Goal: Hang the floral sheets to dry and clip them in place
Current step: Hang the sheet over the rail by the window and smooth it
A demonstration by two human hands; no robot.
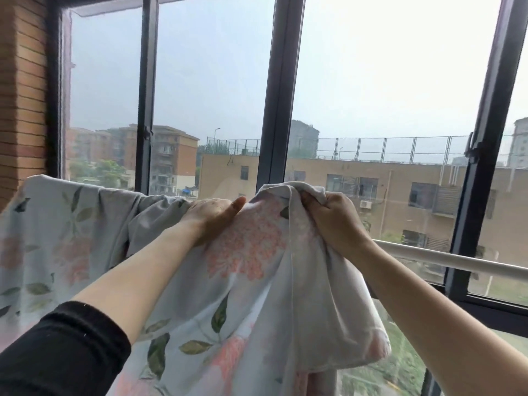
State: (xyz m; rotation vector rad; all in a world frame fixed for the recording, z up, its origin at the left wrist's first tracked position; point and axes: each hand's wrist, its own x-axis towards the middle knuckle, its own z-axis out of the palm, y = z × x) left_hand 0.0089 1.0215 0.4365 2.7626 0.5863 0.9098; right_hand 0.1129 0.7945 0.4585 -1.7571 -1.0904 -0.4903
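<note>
We see the right grip [333, 217] with its fingers curled tight round a bunched fold of the floral sheet [251, 281], holding that fold up so it peaks above the knuckles. Just to its left, the left grip [213, 215] lies flat on the cloth, fingers straight and close together, thumb stretched out toward the right grip, pressing the fabric down along the top of the drape. The sheet is pale grey-blue, soft and creased, printed with large coral-pink flower heads and dark green leaves. One big pink bloom sits between the two grips, and the underside that shows near the right grip is plain and whitish. From the raised fold the cloth falls in heavy pleats to the bottom of the view. To the left it spreads wide and hangs smoother, its top edge running toward the brick wall [23, 95]. A white rail [457, 260] comes out from under the sheet on the right, bare past the right wrist. A black sleeve [63, 352] covers the left forearm near the elbow. Behind everything stands a dark window frame [274, 95], and through the glass we make out tan buildings [343, 178] under a hazy sky.
</note>
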